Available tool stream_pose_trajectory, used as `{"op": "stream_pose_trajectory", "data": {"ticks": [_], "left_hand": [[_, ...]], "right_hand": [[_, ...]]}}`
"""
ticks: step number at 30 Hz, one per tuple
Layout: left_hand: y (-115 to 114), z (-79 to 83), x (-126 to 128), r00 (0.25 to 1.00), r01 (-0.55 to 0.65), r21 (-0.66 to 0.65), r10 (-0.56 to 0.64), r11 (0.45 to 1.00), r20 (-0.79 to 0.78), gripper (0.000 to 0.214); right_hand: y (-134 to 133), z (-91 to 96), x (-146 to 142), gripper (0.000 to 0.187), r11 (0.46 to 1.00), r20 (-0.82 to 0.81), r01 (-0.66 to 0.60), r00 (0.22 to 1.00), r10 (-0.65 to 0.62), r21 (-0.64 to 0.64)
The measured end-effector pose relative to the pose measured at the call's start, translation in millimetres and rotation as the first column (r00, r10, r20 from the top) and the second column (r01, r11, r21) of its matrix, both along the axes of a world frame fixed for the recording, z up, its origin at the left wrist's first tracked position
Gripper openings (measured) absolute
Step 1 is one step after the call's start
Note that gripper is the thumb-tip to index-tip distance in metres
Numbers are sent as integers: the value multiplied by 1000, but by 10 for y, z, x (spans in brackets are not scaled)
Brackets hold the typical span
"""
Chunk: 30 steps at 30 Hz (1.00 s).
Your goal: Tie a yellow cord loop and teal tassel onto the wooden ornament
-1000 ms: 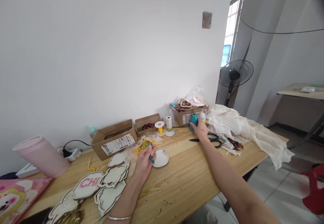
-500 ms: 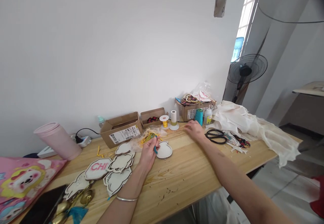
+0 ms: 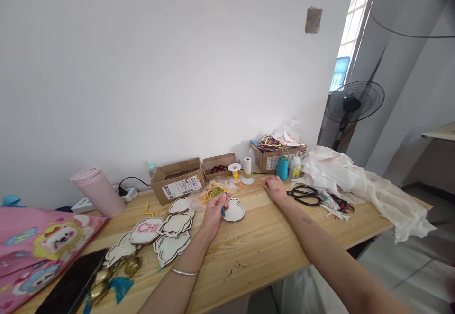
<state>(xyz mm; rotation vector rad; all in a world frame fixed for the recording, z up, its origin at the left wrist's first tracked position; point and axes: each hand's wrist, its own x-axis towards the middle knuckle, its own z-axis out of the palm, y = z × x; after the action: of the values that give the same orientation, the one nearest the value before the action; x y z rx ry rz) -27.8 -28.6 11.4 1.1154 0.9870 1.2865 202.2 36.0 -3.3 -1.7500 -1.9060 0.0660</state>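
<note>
My left hand [image 3: 214, 210] is closed in a pinch around a small teal piece [image 3: 223, 210], perhaps a tassel; its exact kind is too small to tell. Just right of these fingers, a white fruit-shaped plaque [image 3: 234, 210] with a dark outline lies flat on the table. A bag of yellow and green cords [image 3: 214, 191] sits behind the left hand. My right hand [image 3: 276, 191] rests low on the tabletop, its fingers curled together near a teal thread cone [image 3: 282, 169]. Anything between those fingertips is too small to make out.
Black scissors [image 3: 305, 195] and white cloth [image 3: 337, 167] lie on the right. Cardboard boxes [image 3: 177, 181] and spools [image 3: 247, 168] line the wall. Stacked plaques [image 3: 174, 226], brass bells [image 3: 99, 283], a phone [image 3: 71, 283], a pink tumbler [image 3: 97, 193] and a pink bag [image 3: 46, 247] occupy the left.
The view has swung slightly left, so everything appears farther right. My right hand's fingers have drawn in closer together on the table. My left hand keeps the teal piece.
</note>
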Motion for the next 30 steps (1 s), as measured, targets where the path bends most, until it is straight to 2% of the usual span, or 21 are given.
{"op": "stream_pose_trajectory", "data": {"ticks": [5, 8, 11, 14, 18, 22, 24, 26, 30], "left_hand": [[16, 39, -3, 1000, 8, 18, -8, 1000, 21, 34], [41, 17, -5, 1000, 6, 14, -6, 1000, 18, 34], [55, -51, -1, 1000, 13, 17, -13, 1000, 5, 37], [47, -98, 6, 1000, 18, 24, -18, 1000, 20, 37], [63, -6, 34, 1000, -18, 41, 19, 999, -14, 32], [144, 172, 151, 979, 9, 114, 14, 993, -203, 32], [174, 215, 239, 960, 59, 112, -25, 992, -278, 32], [178, 210, 316, 955, 68, 82, -41, 994, -295, 34], [137, 120, 345, 982, 9, -4, -10, 1000, -187, 40]], "right_hand": [[4, 81, 15, 18, 999, -190, 10, 982, 0, 53], [-33, 168, -31, 20, 997, -320, -41, 945, 61, 69], [-53, 249, -172, 17, 982, -419, -180, 889, 186, 54], [-20, 346, -353, 11, 943, -491, -332, 816, 306, 35], [38, 456, -518, 7, 863, -556, -503, 705, 440, 46], [10, 370, -550, 11, 718, -671, -689, 484, 561, 103], [-31, 282, -532, 14, 705, -730, -696, 411, 546, 136], [-73, 217, -503, 18, 711, -767, -688, 373, 522, 149], [-99, 193, -447, 18, 711, -778, -684, 353, 520, 165]]}}
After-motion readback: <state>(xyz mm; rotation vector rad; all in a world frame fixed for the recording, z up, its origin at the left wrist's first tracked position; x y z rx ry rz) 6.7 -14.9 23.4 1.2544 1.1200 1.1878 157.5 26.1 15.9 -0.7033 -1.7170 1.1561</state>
